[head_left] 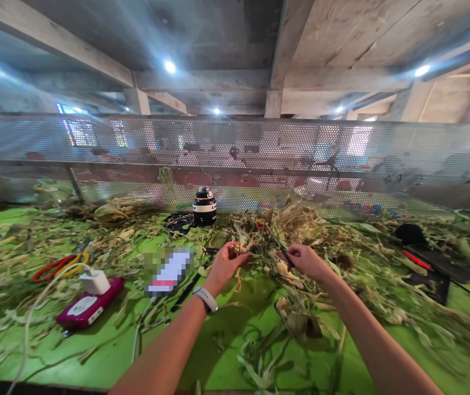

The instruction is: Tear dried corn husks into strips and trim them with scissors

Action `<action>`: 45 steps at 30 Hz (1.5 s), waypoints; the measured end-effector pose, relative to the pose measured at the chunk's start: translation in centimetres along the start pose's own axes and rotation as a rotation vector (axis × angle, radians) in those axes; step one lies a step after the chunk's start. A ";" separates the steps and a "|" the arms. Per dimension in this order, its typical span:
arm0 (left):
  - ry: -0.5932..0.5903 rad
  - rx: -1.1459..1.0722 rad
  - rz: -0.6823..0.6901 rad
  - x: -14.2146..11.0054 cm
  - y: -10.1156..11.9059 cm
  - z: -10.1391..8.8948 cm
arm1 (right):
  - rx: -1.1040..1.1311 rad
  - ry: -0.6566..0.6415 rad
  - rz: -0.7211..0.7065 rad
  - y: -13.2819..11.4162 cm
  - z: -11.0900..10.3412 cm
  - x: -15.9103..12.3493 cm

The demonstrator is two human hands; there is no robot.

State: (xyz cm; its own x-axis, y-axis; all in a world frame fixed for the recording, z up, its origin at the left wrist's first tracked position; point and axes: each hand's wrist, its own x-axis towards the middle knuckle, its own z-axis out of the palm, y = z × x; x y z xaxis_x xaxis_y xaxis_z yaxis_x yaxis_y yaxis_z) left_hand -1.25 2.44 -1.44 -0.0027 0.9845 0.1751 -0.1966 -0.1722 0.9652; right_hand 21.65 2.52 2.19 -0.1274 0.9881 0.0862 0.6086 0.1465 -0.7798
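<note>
My left hand (227, 267), with a pale watch band (205, 299) at its wrist, is closed by thumb and fingers on a dried leafy plant piece (241, 245). To its right, my right hand (307, 263) is closed around a thin dark tool (286, 254) that slants up and left towards the leaf heap. The tool's exact kind is unclear. Both hands hover close over the green tabletop (245, 315). Loose dry leaves and husk-like scraps (301, 222) lie behind and around them.
A black jar-shaped bottle (205, 207) stands behind the hands. On the left lie a blurred phone (172, 272), a purple power strip (90, 304) with a white charger (94, 281), and red-and-yellow-handled scissors (60, 267). A perforated metal screen (235, 159) runs along the back.
</note>
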 end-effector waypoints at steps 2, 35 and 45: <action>-0.016 -0.033 -0.027 -0.3 0.4 0.2 | -0.178 0.080 -0.002 0.6 -0.4 0.1; -0.303 -0.065 -0.160 -1.5 0.4 1.1 | -0.294 -0.137 -0.410 -2.3 2.3 -1.9; -0.072 -0.292 -0.180 -1.0 0.7 0.9 | -0.258 -0.098 -0.312 -2.4 2.6 -1.8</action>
State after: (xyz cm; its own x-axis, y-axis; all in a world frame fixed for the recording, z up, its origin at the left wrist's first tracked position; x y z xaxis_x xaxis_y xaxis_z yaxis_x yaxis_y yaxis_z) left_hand -0.45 1.36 -0.79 0.1244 0.9918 0.0301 -0.4601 0.0308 0.8873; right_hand 18.41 0.22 2.30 -0.4034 0.8870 0.2248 0.7038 0.4578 -0.5433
